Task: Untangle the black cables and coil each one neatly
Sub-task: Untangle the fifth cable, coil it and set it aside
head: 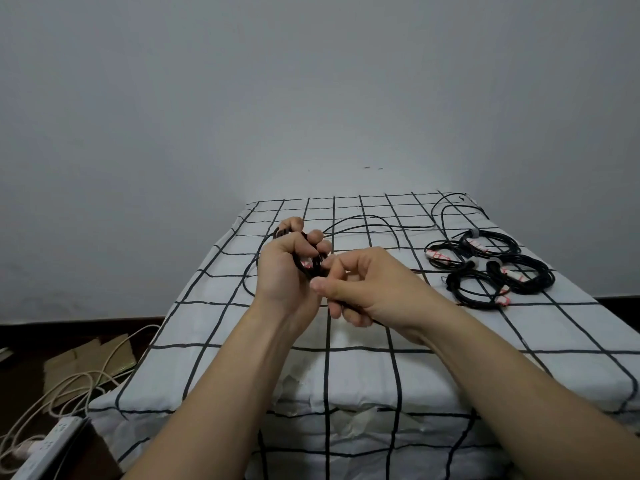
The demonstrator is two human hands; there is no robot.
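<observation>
Over a white grid-patterned cloth (346, 375), two hands meet. The left hand (287, 268) curls its fingers round a small black coil (310, 261). Just right of the coil, the right hand (363, 289) pinches the same cable. Laying each turn evenly, without twist, should keep it neat. Beyond the coil its loose tail (363, 220) loops away. Far right of the coil lie finished bundles (485, 268). Fingers hide most of the coil, and its end cannot be traced.
</observation>
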